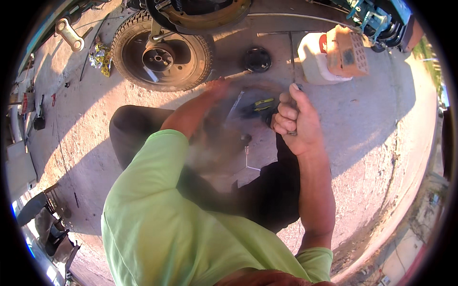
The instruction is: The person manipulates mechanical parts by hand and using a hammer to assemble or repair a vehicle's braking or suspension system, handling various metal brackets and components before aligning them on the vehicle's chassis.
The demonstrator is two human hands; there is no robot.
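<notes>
My right hand (299,119) is raised in a closed fist, curled round a small dark thing that I cannot make out; a dark tip shows beside the thumb. My left hand (217,87) reaches forward near the lower edge of a spoked-hub wheel with a knobbly tyre (200,71), its fingers blurred. Between my arms, on the ground, lie a slim metal tool (235,104) and yellow-and-black pliers (264,103). Closer to my crossed legs is a T-shaped metal wrench (247,159). A hazy smear veils the middle of the picture.
A round black part (257,59) lies beyond my hands. At the right stands a white plastic container (312,59), with a perforated brick (347,51) against it. Vehicle parts (377,21) hang in at the top right. A metal link (69,35) shows at the upper left.
</notes>
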